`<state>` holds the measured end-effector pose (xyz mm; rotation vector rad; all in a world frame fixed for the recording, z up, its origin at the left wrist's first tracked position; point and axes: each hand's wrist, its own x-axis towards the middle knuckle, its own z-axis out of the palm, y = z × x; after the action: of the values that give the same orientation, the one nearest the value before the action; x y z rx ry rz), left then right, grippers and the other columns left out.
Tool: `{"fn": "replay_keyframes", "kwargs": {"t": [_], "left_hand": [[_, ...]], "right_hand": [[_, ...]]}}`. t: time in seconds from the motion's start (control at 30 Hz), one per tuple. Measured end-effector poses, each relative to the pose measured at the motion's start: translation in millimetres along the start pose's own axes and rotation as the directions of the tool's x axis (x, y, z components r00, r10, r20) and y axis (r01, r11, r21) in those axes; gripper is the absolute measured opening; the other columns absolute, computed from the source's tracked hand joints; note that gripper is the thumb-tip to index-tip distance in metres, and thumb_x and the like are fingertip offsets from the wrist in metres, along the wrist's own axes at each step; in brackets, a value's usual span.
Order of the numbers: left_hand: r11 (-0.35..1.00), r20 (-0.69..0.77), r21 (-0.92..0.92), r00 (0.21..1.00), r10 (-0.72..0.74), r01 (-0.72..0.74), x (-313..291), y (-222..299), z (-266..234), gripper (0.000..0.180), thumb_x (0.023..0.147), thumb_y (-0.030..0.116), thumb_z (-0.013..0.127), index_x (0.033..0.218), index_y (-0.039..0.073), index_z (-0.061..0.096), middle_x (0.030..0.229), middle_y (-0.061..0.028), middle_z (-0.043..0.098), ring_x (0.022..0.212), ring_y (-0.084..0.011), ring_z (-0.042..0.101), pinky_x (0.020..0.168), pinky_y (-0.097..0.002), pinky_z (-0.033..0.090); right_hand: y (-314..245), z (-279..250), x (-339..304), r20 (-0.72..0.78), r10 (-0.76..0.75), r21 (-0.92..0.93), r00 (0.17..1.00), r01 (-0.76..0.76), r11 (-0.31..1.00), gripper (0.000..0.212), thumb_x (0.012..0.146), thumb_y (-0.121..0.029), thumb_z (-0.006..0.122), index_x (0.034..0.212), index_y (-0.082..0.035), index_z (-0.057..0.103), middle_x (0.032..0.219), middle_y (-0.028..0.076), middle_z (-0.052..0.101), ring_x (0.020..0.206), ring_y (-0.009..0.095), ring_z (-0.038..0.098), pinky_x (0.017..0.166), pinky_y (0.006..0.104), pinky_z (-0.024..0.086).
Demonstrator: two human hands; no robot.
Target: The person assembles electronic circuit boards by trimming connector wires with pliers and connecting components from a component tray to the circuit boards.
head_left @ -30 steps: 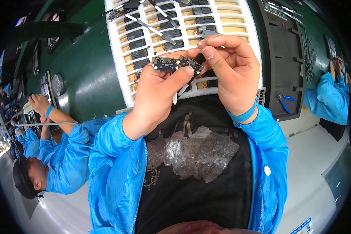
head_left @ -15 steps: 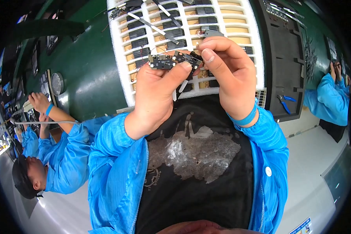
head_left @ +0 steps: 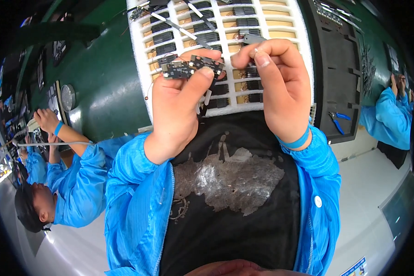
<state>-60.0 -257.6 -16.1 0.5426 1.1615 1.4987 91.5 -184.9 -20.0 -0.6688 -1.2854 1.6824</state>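
My left hand [head_left: 177,103] pinches a small black circuit board [head_left: 178,70] between thumb and fingers, with a second board section angled beside it under the thumb. Dark and white strips hang below that hand. To its right, my right hand [head_left: 287,89] has thumb and forefinger pressed together on a tiny pale piece, too small to name. A gap separates the two hands. Both are above a white foam tray [head_left: 308,50], whose slots hold several flat black parts [head_left: 247,22] with thin wires. A grey block [head_left: 253,39] lies just beyond my right fingertips.
Boards with long white strips [head_left: 179,30] lie across the tray's far left. At the right, a dark tray [head_left: 338,92] carries blue-handled cutters [head_left: 339,120]. A round metal tin [head_left: 67,97] stands on the green table [head_left: 108,92]. Co-workers in blue sit left and right.
My hands have drawn apart: the left with the circuit board shifts a little left, the right moves right, away from the board. The right pinch stays closed.
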Motion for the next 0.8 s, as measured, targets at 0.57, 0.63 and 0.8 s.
{"fn": "replay_keyframes", "kwargs": {"t": [0.57, 0.63, 0.8], "left_hand": [[0.992, -0.029, 0.047, 0.993, 0.118, -0.117, -4, -4, -3, 0.017, 0.091, -0.001, 0.062, 0.108, 0.000, 0.061, 0.095, -0.0012, 0.064, 0.088, -0.0068, 0.056, 0.081, -0.0237, 0.045], [0.990, -0.021, 0.044, 0.991, 0.132, -0.131, -5, -7, -4, 0.018, 0.091, -0.001, 0.062, 0.108, 0.000, 0.061, 0.095, -0.0011, 0.064, 0.088, -0.0065, 0.056, 0.081, -0.0234, 0.045], [0.987, -0.003, 0.040, 0.988, 0.153, -0.153, -5, -11, -5, 0.017, 0.091, -0.001, 0.062, 0.108, 0.000, 0.061, 0.095, -0.0008, 0.064, 0.087, -0.0057, 0.055, 0.079, -0.0222, 0.044]], "right_hand": [[-5, 7, -9, 0.160, 0.176, -0.229, 0.971, -0.137, 0.964, 0.005, 0.098, -0.005, 0.052, 0.102, -0.002, 0.054, 0.086, -0.002, 0.053, 0.077, 0.005, 0.046, 0.069, 0.0201, 0.038], [-5, 8, -9, 0.165, 0.170, -0.244, 0.972, -0.127, 0.962, 0.005, 0.098, -0.005, 0.052, 0.102, -0.002, 0.054, 0.086, -0.002, 0.053, 0.076, 0.004, 0.045, 0.068, 0.0197, 0.038], [-1, 7, -11, 0.177, 0.135, -0.288, 0.975, -0.080, 0.954, 0.005, 0.097, -0.004, 0.053, 0.101, -0.002, 0.054, 0.088, -0.002, 0.052, 0.076, 0.004, 0.043, 0.067, 0.0193, 0.037]]}}
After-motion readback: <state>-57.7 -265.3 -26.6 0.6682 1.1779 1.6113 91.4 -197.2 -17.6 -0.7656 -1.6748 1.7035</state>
